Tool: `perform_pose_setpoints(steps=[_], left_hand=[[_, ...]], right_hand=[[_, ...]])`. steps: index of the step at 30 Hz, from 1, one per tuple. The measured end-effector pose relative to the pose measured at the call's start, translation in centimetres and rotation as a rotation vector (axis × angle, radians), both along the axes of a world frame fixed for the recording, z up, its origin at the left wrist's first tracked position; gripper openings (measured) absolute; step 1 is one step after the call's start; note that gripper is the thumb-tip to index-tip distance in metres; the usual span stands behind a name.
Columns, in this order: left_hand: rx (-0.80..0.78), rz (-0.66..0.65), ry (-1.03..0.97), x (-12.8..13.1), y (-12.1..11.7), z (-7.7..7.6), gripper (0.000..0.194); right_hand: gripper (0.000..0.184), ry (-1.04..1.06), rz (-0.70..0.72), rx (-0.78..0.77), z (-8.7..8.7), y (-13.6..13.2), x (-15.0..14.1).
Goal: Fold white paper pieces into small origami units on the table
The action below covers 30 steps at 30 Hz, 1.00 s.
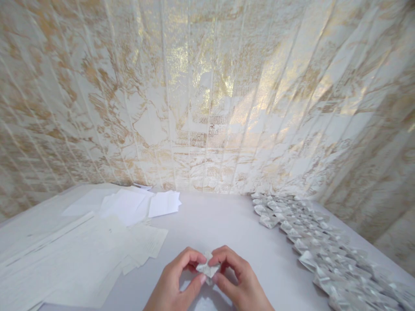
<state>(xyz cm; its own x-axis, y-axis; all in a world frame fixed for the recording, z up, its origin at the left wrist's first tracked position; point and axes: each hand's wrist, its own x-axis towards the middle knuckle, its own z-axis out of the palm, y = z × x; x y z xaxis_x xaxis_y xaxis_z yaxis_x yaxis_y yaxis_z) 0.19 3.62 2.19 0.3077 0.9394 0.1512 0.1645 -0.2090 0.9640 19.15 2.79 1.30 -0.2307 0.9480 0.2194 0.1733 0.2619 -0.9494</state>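
Note:
My left hand (pixel 177 283) and my right hand (pixel 238 278) meet at the bottom middle, just above a white table (pixel 220 224). Both pinch a small folded piece of printed paper (pixel 207 270) between thumb and fingertips. The piece is creased and partly hidden by my fingers. Both hands are closed on it.
Loose printed paper sheets (pixel 97 242) lie spread over the left of the table, with white squares (pixel 164 203) at the back. Several finished folded paper pieces (pixel 311 242) lie in a long band along the right side. A gold-and-white patterned curtain (pixel 207 95) hangs behind.

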Motion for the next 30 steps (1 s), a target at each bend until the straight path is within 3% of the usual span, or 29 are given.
perform_pose_setpoints(steps=[2, 7, 16, 20, 26, 30], left_hand=[[0.02, -0.011, -0.009, 0.0, 0.0, -0.1, 0.012], [0.002, -0.024, -0.037, 0.1, -0.1, -0.1, 0.02], [-0.118, 0.015, -0.146, 0.2, -0.2, -0.1, 0.02], [-0.12, -0.005, -0.148, 0.1, -0.2, 0.1, 0.024], [-0.108, 0.005, -0.101, 0.2, -0.2, 0.6, 0.026], [-0.09, -0.001, -0.069, 0.2, -0.4, 0.5, 0.023]], right_hand=[[0.012, 0.0, -0.017, 0.024, -0.2, 0.1, 0.0], [0.038, 0.075, -0.054, 0.027, -1.1, 0.2, -0.2], [0.049, 0.356, -0.035, -0.169, -1.2, 0.0, -1.1], [0.044, 0.319, -0.018, -0.158, -0.8, -0.1, -0.9], [0.053, 0.327, -0.007, -0.196, -1.7, 0.2, -1.0], [0.049, 0.062, 0.03, -0.116, -1.1, 0.1, -1.2]])
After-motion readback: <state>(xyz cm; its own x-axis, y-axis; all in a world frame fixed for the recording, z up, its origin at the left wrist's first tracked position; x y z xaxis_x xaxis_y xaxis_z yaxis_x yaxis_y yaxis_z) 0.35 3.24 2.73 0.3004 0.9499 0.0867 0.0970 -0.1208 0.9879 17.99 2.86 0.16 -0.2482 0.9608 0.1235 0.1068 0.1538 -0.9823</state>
